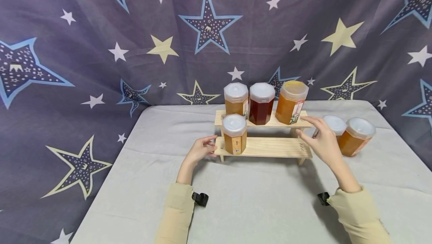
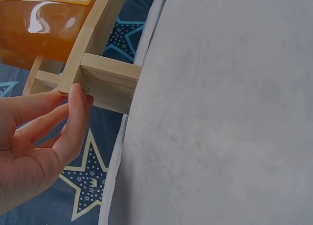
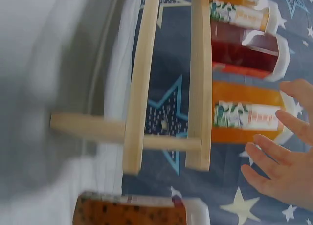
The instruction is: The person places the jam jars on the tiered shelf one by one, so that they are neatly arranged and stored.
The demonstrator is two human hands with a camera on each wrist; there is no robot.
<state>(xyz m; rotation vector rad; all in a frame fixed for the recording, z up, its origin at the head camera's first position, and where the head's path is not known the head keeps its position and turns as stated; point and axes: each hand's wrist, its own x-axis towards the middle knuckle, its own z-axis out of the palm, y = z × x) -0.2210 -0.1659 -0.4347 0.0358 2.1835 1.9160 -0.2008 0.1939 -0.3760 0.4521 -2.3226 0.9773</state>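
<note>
A two-tier wooden stand sits on the table. My left hand is at the left end of the lower tier, thumb and fingers pinching the board's corner. On that tier, at the left, stands an amber honey jar. The upper tier bears a honey jar, a dark red jar and an orange-amber jar leaning slightly. Just right of that last jar, my right hand has its fingers spread and holds nothing. In the right wrist view its fingers overlap the jar's lid end.
Two more lidded jars stand on the table right of the stand, a rear one partly behind my right hand and a front one. A grey cloth covers the table. A star-patterned curtain hangs behind.
</note>
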